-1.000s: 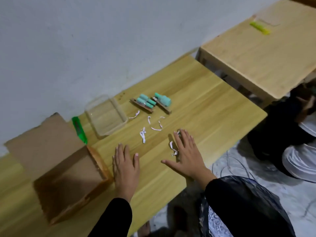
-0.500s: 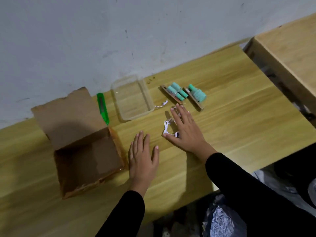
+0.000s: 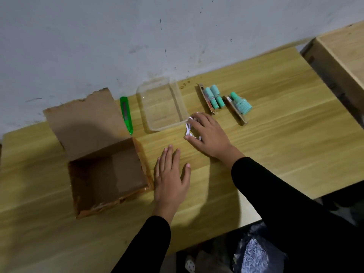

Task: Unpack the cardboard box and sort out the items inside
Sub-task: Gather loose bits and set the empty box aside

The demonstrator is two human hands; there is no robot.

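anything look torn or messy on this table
The cardboard box has a ragged, torn far edge on its open flap. Loose white paper scraps lie partly under the right hand, beside the clear tray.

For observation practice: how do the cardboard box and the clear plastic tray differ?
The cardboard box is opaque brown; the plastic tray is see-through. The box has a raised flap; the tray has none. The box looks larger than the tray. Both look empty.
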